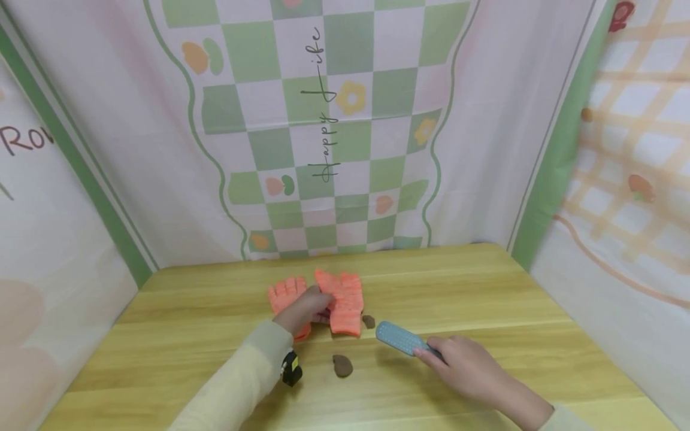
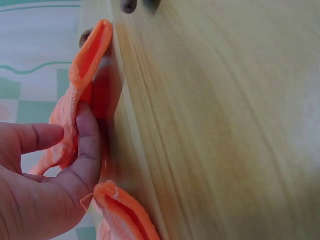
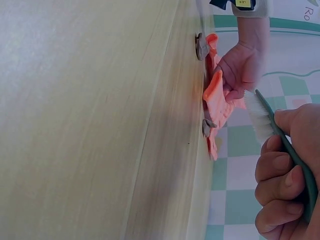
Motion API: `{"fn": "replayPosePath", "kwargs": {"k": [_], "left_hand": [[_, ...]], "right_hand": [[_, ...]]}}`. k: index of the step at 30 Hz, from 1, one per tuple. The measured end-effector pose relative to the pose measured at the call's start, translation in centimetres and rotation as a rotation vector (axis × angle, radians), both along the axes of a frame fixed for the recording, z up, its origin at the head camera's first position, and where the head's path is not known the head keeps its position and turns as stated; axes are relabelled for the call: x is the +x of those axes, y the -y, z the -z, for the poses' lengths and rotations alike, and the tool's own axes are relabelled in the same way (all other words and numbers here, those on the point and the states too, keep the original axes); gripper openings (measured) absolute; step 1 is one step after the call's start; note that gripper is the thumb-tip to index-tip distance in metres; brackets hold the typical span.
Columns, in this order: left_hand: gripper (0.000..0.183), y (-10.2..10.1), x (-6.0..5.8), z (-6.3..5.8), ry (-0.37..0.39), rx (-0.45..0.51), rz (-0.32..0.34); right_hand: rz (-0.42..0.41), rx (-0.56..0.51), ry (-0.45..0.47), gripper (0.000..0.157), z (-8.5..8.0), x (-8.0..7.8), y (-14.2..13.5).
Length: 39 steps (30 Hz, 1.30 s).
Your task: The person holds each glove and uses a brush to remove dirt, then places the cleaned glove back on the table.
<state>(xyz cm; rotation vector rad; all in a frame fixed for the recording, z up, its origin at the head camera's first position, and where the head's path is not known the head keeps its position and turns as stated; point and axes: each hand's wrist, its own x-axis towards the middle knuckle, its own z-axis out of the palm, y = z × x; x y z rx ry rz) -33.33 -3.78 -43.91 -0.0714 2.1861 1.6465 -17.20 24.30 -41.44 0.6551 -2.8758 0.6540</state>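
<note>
Two orange knit gloves lie near the middle of the table. My left hand (image 1: 311, 306) pinches the right-hand glove (image 1: 346, 302) near its side, between thumb and fingers. In the left wrist view that glove (image 2: 65, 112) is partly raised, its cuff gaping. The other glove (image 1: 286, 292) lies flat, partly hidden by my left arm; its cuff (image 2: 127, 212) shows below the hand. My right hand (image 1: 469, 366) grips the handle of a blue-green brush (image 1: 398, 337), held above the table to the right of the gloves. White bristles (image 3: 259, 117) show in the right wrist view.
A flat brown lump (image 1: 342, 366), perhaps stone, lies in front of the gloves. A smaller brown lump (image 1: 369, 321) sits beside the right-hand glove's cuff. The wooden table (image 1: 458, 287) ends at a patterned curtain (image 1: 350, 143), with more cloth on both sides.
</note>
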Motion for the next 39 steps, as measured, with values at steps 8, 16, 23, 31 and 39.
{"fn": "replayPosePath", "kwargs": {"k": [8,16,23,31,39], "left_hand": [[0.019,0.6,0.1,-0.2,0.008,0.020,-0.017],[0.041,1.1,0.3,-1.0,0.029,0.011,-0.043],[0.045,1.5,0.8,-1.7,0.023,-0.004,-0.042],[0.017,2.7,1.5,-1.9,-0.022,-0.009,0.028],[0.030,3.1,1.9,-2.2,-0.019,-0.018,0.045]], "right_hand": [[0.000,-0.002,0.000,0.037,0.1,0.1,-0.1],[0.006,0.004,0.012,0.037,0.0,0.0,0.0],[0.005,0.004,0.016,0.038,0.1,-0.1,0.1],[0.016,0.005,0.028,0.039,-0.1,-0.1,0.2],[0.038,0.012,0.049,0.040,-0.3,-0.1,0.4]]}}
